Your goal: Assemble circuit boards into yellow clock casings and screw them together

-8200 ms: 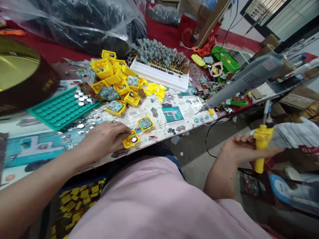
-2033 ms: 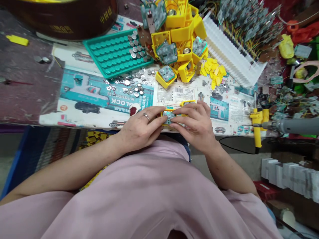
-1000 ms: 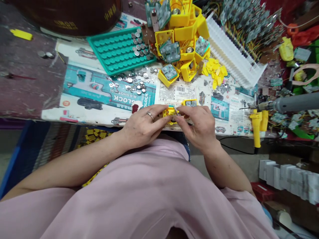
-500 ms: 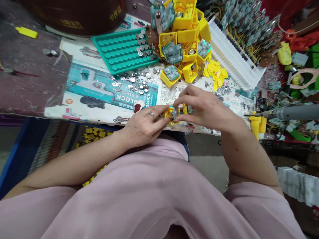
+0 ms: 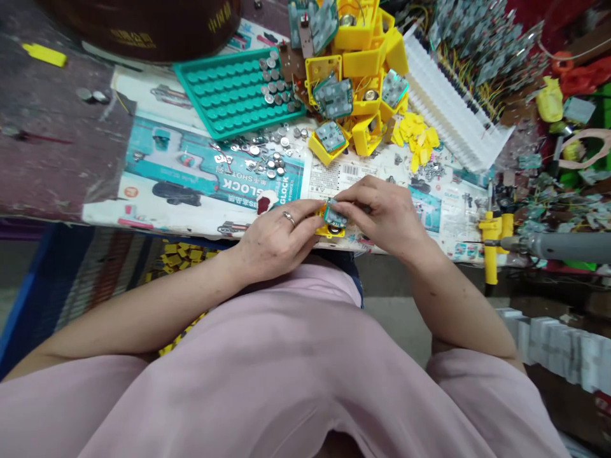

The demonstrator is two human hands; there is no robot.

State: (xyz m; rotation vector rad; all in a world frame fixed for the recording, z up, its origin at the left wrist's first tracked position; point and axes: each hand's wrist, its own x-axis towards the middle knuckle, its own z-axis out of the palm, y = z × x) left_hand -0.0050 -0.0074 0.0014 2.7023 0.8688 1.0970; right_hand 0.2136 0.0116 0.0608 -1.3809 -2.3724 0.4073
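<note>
My left hand (image 5: pixel 277 236), wearing a ring, grips the left side of a small open yellow plastic case (image 5: pixel 329 234) at the table's front edge. Inside the case a round silver part shows at the lower edge. Between the thumb and fingers of my right hand (image 5: pixel 384 213) is a small green circuit board (image 5: pixel 335 215), tilted over the case. Fingers hide much of both the case and the board. Several more yellow cases (image 5: pixel 365 63) lie heaped behind, and some boards (image 5: pixel 329 136) rest in or on them.
A teal tray (image 5: pixel 229 95) holds several round button cells (image 5: pixel 272 86), with more loose cells in front. A white foam rack (image 5: pixel 458 108) carries many wired boards. The grey electric screwdriver (image 5: pixel 568 246) and a yellow tool (image 5: pixel 490 248) stand at the right edge. Yellow chips (image 5: pixel 417 137) lie mid-table.
My right hand has come from the yellow tool at far right to the case. Within the last second it lifted the board from the case and turned it to show its green side.
</note>
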